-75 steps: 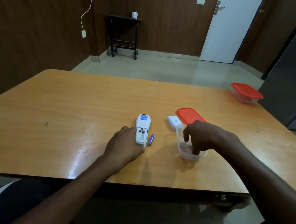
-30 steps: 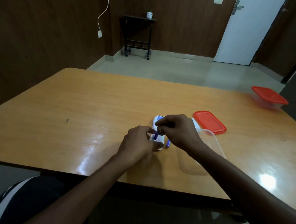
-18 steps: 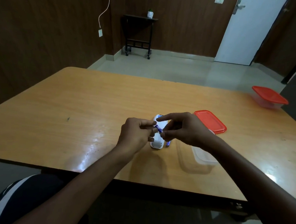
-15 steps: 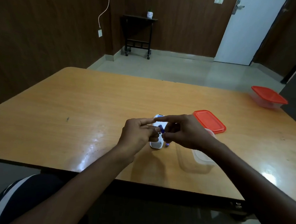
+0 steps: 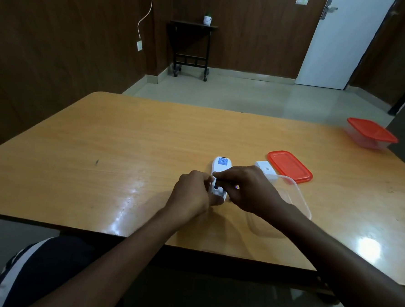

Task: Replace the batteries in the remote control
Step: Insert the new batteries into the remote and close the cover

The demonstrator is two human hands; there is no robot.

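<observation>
Battery going into the remote, both hands on the near end

The remote control [image 5: 220, 168] lies face down on the wooden table [image 5: 102, 147], its long axis running straight away from the person, blue label at the far end and open battery bay at the near end. A dark battery [image 5: 216, 183] sits in that bay, lined up with the same axis. The right hand [image 5: 246, 189] reaches in from the right, fingers curled and pinching the battery from above; the left hand [image 5: 191, 191] grips the remote's near left edge to steady it. Both are equally close. Seating the battery likely calls for a push down along the bay. The cover [image 5: 265, 170], red lid [image 5: 289, 166] and clear tub [image 5: 298, 202] lie to the right.
</observation>
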